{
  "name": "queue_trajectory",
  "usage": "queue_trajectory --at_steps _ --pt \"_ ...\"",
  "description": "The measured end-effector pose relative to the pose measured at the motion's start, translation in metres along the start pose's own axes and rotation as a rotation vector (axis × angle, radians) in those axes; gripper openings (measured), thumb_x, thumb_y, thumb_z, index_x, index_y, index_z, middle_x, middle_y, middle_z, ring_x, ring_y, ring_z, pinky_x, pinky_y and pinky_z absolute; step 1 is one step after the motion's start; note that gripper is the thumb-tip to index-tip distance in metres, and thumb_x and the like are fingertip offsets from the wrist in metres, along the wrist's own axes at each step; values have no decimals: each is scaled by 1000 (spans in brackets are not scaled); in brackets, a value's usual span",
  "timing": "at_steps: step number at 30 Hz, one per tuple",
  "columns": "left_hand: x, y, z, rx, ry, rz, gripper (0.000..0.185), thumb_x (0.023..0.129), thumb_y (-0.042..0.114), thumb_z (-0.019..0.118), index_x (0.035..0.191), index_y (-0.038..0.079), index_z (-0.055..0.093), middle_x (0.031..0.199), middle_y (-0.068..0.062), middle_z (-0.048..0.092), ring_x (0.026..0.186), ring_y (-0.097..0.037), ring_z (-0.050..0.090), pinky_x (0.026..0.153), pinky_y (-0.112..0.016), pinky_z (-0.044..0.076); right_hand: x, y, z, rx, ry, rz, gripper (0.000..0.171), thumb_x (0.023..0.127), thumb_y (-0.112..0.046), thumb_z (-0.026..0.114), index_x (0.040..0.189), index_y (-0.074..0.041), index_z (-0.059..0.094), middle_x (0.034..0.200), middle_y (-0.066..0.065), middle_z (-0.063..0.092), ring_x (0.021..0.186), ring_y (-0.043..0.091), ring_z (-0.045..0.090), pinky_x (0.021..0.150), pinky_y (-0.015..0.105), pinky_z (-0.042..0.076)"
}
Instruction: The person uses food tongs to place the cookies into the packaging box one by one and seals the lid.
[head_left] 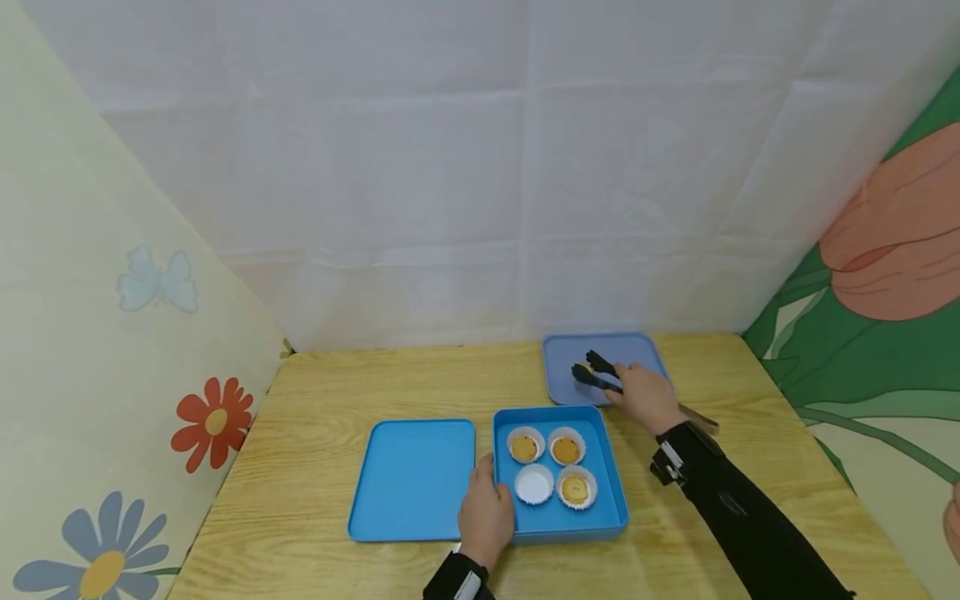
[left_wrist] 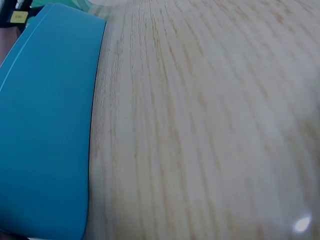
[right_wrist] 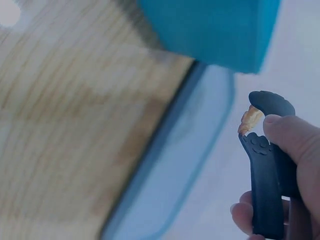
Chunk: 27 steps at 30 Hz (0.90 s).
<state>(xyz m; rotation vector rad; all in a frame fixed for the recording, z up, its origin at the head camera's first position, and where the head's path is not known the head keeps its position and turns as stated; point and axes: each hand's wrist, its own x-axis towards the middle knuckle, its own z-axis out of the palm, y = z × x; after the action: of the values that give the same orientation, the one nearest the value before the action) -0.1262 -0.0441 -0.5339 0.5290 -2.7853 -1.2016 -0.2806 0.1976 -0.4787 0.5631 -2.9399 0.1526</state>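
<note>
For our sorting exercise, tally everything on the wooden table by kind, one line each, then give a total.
Bright blue box: 1
Bright blue lid: 1
Pale blue tray: 1
Filled paper cups: 3
Empty paper cup: 1
Black tongs, gripped by the right hand and pinching a small golden piece: 1
Small golden piece: 1
Total: 9

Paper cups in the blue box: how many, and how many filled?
4 paper cups in the blue box: back-left, back-right and front-right filled; front-left empty. None seems hidden.
</note>
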Motion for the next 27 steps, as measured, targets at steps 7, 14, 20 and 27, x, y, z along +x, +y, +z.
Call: queue_trajectory --at_steps 7,14,20,27 --pt "0 1 -1 -5 1 1 44 88 11 49 131 4 46 124 -17 51 99 -36 57 76 -51 46 -21 -25 -30 -18 138 -90 56 77 -36 70 116 2 59 86 19 61 63 27 59 53 37 49" --pt "-2 0 -1 -1 0 -5 43 88 11 49 130 5 47 123 -16 52 100 -35 57 77 -51 46 -55 -54 -35 -40 142 -183 57 75 -39 71 117 -2 61 82 10 59 60 18 55 46 27 43" --pt "-3 1 -3 6 10 4 43 87 10 49 130 6 47 123 -16 52 94 -35 59 73 -50 46 -81 -74 -26 -69 125 -299 58 73 -44 71 117 -7 62 79 4 56 55 10 47 42 21 34" --pt "-1 0 -2 9 17 15 43 88 11 48 130 6 47 121 -15 53 87 -33 60 70 -49 47 -97 -86 -18 -35 5 -358 54 76 -43 68 118 -10 61 70 -2 41 52 7 31 42 21 26"
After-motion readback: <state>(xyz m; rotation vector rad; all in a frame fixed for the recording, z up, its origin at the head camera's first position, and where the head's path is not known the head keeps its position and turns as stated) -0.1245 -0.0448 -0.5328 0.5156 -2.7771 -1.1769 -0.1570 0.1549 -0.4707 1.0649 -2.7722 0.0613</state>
